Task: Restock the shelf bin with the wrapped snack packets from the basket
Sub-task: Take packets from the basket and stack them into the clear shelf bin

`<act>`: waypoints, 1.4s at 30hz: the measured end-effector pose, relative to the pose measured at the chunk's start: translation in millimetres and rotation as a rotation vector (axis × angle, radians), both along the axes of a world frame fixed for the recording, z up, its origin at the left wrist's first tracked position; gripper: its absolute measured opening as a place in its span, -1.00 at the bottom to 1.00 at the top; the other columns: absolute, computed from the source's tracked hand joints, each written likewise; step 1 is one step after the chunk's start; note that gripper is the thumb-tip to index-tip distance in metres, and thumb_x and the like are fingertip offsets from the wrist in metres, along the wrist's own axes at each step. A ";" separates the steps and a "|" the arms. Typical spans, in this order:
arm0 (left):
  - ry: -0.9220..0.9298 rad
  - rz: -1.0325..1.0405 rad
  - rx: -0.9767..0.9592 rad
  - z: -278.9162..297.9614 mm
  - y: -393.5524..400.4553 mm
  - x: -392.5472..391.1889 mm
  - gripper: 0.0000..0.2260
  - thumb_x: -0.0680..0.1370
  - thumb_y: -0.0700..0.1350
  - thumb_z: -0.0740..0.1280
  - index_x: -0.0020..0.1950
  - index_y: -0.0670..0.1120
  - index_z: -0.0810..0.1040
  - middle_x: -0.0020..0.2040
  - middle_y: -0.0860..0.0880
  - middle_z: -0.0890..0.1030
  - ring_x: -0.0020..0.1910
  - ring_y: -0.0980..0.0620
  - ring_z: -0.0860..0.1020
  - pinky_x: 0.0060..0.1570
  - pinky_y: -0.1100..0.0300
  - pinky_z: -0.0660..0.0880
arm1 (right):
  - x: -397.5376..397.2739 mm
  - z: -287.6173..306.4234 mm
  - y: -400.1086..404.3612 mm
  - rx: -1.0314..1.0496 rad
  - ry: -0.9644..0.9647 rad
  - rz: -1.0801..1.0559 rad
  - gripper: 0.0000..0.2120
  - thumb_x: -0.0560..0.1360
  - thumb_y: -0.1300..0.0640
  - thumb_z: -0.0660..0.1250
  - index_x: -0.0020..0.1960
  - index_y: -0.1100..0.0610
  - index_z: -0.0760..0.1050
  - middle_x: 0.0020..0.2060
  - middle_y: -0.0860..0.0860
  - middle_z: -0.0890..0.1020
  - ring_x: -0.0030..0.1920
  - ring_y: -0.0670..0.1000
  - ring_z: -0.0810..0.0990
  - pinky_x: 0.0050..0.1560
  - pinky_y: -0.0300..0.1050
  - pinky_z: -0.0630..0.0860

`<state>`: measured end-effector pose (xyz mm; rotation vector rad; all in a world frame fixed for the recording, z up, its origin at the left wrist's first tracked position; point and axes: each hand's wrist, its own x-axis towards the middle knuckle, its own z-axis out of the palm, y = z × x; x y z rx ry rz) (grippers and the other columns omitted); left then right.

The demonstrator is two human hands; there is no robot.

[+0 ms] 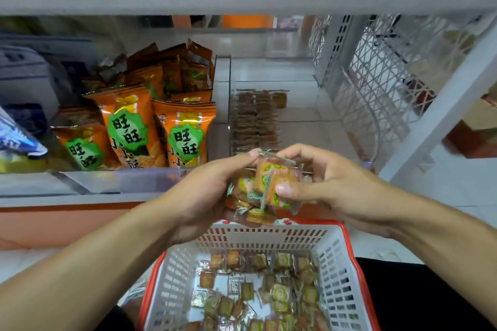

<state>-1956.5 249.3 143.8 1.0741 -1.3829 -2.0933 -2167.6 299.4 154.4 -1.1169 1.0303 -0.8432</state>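
Both hands hold a bunch of small clear-wrapped snack packets just above the far rim of the basket. My left hand cups several packets from below and the left. My right hand pinches the upper packets between thumb and fingers. The white basket with a red rim sits low in the middle, and many loose packets lie on its floor. Behind my hands the clear shelf bin holds neat rows of the same packets.
Orange snack bags fill the bin to the left. A white perforated shelf side panel and an upright post stand to the right. An upper shelf edge runs across above. The shelf's orange front strip lies at lower left.
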 end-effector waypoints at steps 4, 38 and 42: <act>0.028 -0.007 0.024 3.5 -1.8 -2.4 -0.58 0.53 0.28 0.33 0.24 0.06 0.69 0.10 -0.13 0.73 -0.06 -0.05 0.71 -0.21 0.12 0.64 | 0.3 -2.2 -8.5 0.051 -0.090 -0.053 -0.63 0.35 0.14 0.54 0.14 0.12 0.60 0.06 0.15 0.69 0.00 0.04 0.69 -0.03 -0.09 0.66; 0.140 0.326 0.011 -3.7 9.0 -9.5 -0.59 0.34 0.02 0.48 0.16 -0.05 0.71 0.04 -0.17 0.74 -0.15 -0.02 0.71 -0.33 0.15 0.62 | -3.1 12.2 -9.7 0.126 -0.191 -0.254 -0.57 0.40 0.30 0.42 0.26 0.27 0.50 0.08 0.23 0.70 0.02 0.09 0.73 -0.10 -0.15 0.67; 0.089 0.323 -0.011 -2.9 9.5 -9.8 -0.62 0.35 0.02 0.49 0.15 -0.01 0.71 -0.01 -0.13 0.75 -0.17 0.01 0.69 -0.28 0.13 0.59 | -5.8 10.7 -10.8 0.087 -0.041 -0.198 -0.59 0.40 0.19 0.47 0.24 0.15 0.58 0.09 0.17 0.71 0.04 0.06 0.69 -0.05 -0.08 0.64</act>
